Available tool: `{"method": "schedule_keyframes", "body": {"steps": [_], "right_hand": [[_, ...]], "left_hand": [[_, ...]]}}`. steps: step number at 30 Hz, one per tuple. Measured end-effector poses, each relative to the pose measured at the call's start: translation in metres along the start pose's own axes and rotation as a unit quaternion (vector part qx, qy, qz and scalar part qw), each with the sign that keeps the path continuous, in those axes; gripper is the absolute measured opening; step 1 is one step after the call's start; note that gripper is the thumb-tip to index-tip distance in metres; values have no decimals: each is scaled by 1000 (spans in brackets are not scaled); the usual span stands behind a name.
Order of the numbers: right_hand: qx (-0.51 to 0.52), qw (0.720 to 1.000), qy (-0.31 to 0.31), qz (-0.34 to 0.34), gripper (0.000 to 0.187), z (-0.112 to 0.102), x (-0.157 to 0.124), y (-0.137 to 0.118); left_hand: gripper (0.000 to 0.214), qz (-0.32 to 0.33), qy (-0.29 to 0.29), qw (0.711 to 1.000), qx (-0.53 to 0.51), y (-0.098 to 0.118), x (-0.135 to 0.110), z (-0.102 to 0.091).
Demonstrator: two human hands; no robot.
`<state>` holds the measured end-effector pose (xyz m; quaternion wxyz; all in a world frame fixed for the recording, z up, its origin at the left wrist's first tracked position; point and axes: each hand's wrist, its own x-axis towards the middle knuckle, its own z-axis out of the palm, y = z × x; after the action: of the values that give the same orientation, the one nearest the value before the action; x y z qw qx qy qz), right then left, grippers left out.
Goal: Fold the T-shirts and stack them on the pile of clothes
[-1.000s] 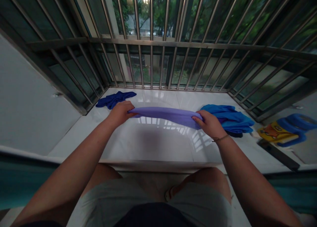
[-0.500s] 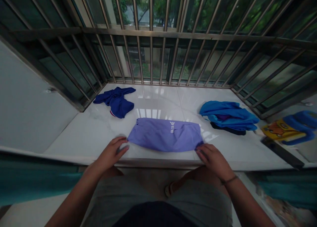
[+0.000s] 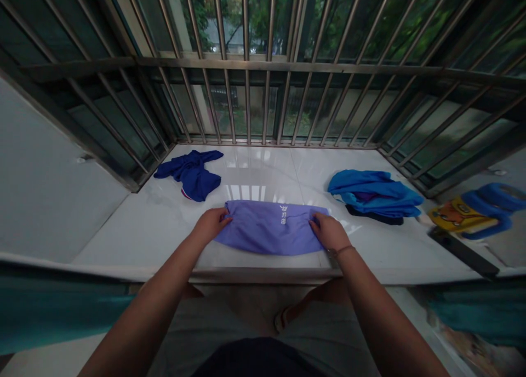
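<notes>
A purple folded garment (image 3: 263,232) with white lettering lies flat along the front of the white tiled sill. At its upper left corner, my left hand (image 3: 212,223) pinches the cloth between thumb and fingers. My right hand (image 3: 329,232) is closed on the fabric near the right end and covers part of that edge. Between the two hands the cloth lies low, with soft wrinkles right of the lettering.
A crumpled dark blue garment (image 3: 195,174) lies back left on the sill (image 3: 263,169). Bright blue clothing (image 3: 372,193) is heaped at the right, near a blue and yellow bottle (image 3: 472,212) and a dark flat object (image 3: 462,253). Metal bars (image 3: 246,103) close off the back.
Both hands have moved up from the garment's lower corners onto its body, the right one also inward. They now grip the cloth. The view has tilted slightly.
</notes>
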<state>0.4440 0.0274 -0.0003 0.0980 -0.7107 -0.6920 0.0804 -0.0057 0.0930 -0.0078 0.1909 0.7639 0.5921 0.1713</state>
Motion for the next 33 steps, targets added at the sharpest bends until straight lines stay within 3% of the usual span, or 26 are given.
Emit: {"method": "schedule_keyframes", "body": {"steps": [3, 7, 11, 13, 16, 21, 25, 28, 30, 33], "right_hand": [[46, 999, 19, 5, 31, -8, -13, 19], [114, 985, 108, 74, 37, -16, -22, 46], [59, 985, 79, 140, 35, -11, -20, 53], [33, 984, 68, 164, 47, -3, -24, 47], [3, 982, 79, 170, 67, 14, -38, 32], [33, 983, 47, 175, 52, 24, -52, 26], [40, 970, 75, 228, 43, -4, -48, 58], [25, 954, 131, 268, 43, -37, -45, 79], [15, 944, 197, 266, 43, -57, -42, 72], [18, 950, 258, 177, 42, -73, -36, 18]], "left_hand": [[31, -4, 49, 997, -54, -4, -15, -6], [39, -51, 164, 978, -115, -4, -20, -13], [29, -74, 127, 987, -70, 1, 1, -4], [38, -61, 110, 991, -39, 2, 8, 5], [41, -20, 129, 991, -29, -1, 7, 19], [44, -11, 151, 980, -127, -17, -12, 30], [42, -51, 190, 953, -230, -29, -21, 30], [33, -67, 182, 958, -210, -26, -22, 29], [30, -56, 159, 972, -166, -20, -21, 30], [25, -9, 146, 986, -86, -12, -19, 31]]}}
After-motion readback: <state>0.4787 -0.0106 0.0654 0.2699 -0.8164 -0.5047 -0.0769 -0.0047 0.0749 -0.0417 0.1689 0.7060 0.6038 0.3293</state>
